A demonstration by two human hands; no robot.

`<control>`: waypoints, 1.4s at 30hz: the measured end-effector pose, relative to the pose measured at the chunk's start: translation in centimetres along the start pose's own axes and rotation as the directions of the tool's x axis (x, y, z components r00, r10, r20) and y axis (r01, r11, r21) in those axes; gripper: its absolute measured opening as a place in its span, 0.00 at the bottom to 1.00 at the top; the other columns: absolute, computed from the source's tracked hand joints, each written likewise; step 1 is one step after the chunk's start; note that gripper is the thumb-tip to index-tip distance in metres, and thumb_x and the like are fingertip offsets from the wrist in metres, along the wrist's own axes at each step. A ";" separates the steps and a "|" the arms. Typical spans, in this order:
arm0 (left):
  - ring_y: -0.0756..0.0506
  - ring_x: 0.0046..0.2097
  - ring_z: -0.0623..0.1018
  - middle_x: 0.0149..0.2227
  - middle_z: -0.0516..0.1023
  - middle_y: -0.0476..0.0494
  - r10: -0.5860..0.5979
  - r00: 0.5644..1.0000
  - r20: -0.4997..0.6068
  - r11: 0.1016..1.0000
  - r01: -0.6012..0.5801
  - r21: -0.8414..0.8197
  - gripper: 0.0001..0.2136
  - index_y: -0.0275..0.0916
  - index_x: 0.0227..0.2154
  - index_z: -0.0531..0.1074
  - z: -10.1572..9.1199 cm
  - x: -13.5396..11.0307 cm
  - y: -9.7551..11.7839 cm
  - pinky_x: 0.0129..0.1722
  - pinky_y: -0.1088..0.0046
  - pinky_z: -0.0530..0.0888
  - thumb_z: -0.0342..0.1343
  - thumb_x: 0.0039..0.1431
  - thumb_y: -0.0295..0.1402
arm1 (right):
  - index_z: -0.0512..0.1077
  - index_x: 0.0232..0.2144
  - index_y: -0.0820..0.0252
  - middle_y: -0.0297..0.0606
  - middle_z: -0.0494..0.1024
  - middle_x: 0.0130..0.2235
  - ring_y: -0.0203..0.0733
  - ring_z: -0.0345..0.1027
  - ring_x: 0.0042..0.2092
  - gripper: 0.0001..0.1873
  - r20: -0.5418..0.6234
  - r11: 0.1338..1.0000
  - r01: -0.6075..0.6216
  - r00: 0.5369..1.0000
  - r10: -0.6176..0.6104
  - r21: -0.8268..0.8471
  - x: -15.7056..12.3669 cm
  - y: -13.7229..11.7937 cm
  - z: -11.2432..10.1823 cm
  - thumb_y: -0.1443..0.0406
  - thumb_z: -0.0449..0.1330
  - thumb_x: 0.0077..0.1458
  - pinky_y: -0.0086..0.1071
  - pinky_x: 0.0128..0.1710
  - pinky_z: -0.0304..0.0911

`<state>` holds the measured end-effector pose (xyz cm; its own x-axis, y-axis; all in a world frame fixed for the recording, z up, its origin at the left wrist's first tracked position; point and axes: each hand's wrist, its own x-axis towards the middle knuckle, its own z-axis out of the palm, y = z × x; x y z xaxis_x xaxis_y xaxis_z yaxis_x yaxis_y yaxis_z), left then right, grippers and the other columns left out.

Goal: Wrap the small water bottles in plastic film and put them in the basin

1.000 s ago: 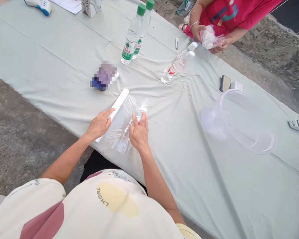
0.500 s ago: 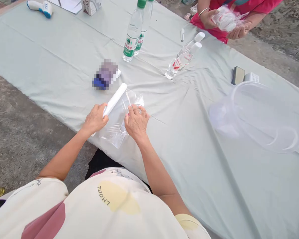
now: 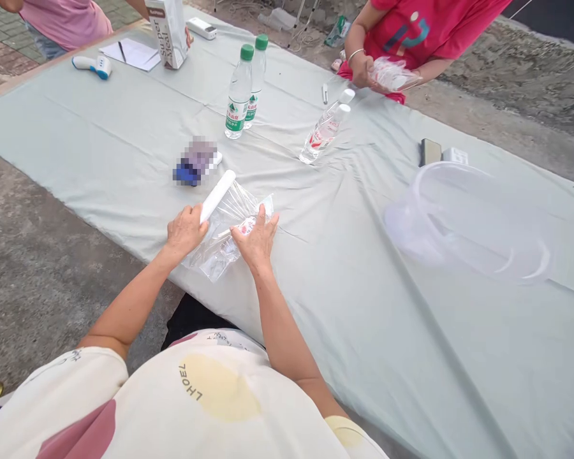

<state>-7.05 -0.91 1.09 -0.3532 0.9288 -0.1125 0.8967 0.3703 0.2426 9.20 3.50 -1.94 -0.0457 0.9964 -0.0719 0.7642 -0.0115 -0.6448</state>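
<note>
My left hand (image 3: 187, 231) is closed around the near end of a white roll of cling film (image 3: 219, 193), which points away from me over the table. From the roll, clear film (image 3: 239, 199) stretches in creases to the right. It covers a small item with red-and-white print (image 3: 247, 224), whose kind I cannot make out. My right hand (image 3: 257, 241) rests on the film-covered item, thumb and fingers spread apart. Loose film (image 3: 213, 266) bunches between the hands, near the table's front edge.
Beyond the roll lies a blurred-out object (image 3: 196, 160). Green-capped water bottles (image 3: 238, 95) and white-capped bottles (image 3: 323, 134) stand farther back. A clear plastic tub (image 3: 478, 223) lies to the right. Across the table, a person in red (image 3: 411, 38) handles a plastic-wrapped item (image 3: 393, 74).
My right hand's fingers have lifted and spread, and the film now shows taut creases between the roll and the item. My view has tilted up, showing more of the far side.
</note>
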 end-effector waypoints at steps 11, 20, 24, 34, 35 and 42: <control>0.43 0.42 0.76 0.43 0.78 0.46 0.199 0.974 -0.103 0.831 -0.224 -0.509 0.20 0.41 0.55 0.70 -3.3 -2.5 4.0 0.44 0.68 0.71 0.49 0.62 0.40 | 0.56 0.67 0.64 0.53 0.42 0.72 0.59 0.50 0.68 0.41 -0.019 0.983 0.025 1.000 -0.022 0.180 -0.6 1.1 -3.0 0.66 0.54 0.49 0.49 0.62 0.59; 0.38 0.50 0.77 0.47 0.76 0.36 0.176 0.977 0.123 0.942 -0.131 -0.309 0.18 0.37 0.55 0.68 5.2 -4.6 12.4 0.48 0.64 0.72 0.45 0.65 0.33 | 0.52 0.69 0.61 0.51 0.42 0.73 0.64 0.49 0.68 0.40 -0.042 0.958 -0.208 0.978 0.204 -0.197 -3.6 10.8 -11.4 0.65 0.53 0.54 0.53 0.58 0.62; 0.34 0.57 0.73 0.57 0.69 0.29 0.115 0.982 0.149 0.988 -0.098 -0.118 0.24 0.38 0.63 0.60 5.3 -5.3 13.2 0.50 0.60 0.72 0.48 0.66 0.38 | 0.52 0.70 0.57 0.50 0.42 0.73 0.61 0.45 0.71 0.39 0.033 0.968 -0.193 0.979 0.201 -0.160 -3.9 11.4 -12.8 0.54 0.54 0.60 0.53 0.62 0.57; 0.33 0.65 0.65 0.64 0.63 0.29 0.441 0.896 -0.046 0.897 -0.441 0.003 0.26 0.40 0.66 0.61 3.8 5.6 19.1 0.60 0.54 0.65 0.50 0.66 0.35 | 0.60 0.66 0.60 0.51 0.54 0.71 0.53 0.46 0.71 0.29 -0.049 0.969 -0.218 0.976 0.213 -0.117 3.1 11.9 -14.9 0.55 0.45 0.69 0.52 0.65 0.52; 0.34 0.66 0.62 0.65 0.63 0.29 0.524 0.852 -0.021 0.852 -0.523 0.030 0.23 0.39 0.62 0.66 4.4 6.7 20.2 0.62 0.53 0.63 0.49 0.66 0.32 | 0.63 0.65 0.58 0.50 0.55 0.71 0.54 0.47 0.71 0.27 -0.053 0.963 -0.209 0.978 0.203 -0.169 3.9 11.8 -14.8 0.56 0.45 0.69 0.53 0.65 0.52; 0.35 0.70 0.55 0.66 0.62 0.30 0.710 0.698 0.088 0.696 -0.716 0.059 0.11 0.38 0.41 0.79 7.7 9.3 23.3 0.65 0.48 0.55 0.52 0.62 0.27 | 0.74 0.56 0.52 0.46 0.59 0.68 0.56 0.45 0.69 0.19 0.004 0.886 -0.117 0.991 0.133 -0.450 8.1 10.7 -13.6 0.59 0.53 0.66 0.54 0.63 0.48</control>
<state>12.59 16.22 -1.67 0.4138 0.9103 0.0090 0.8926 -0.4077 0.1923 25.77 12.62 0.96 0.0532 0.9856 -0.1603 0.9714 -0.0883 -0.2205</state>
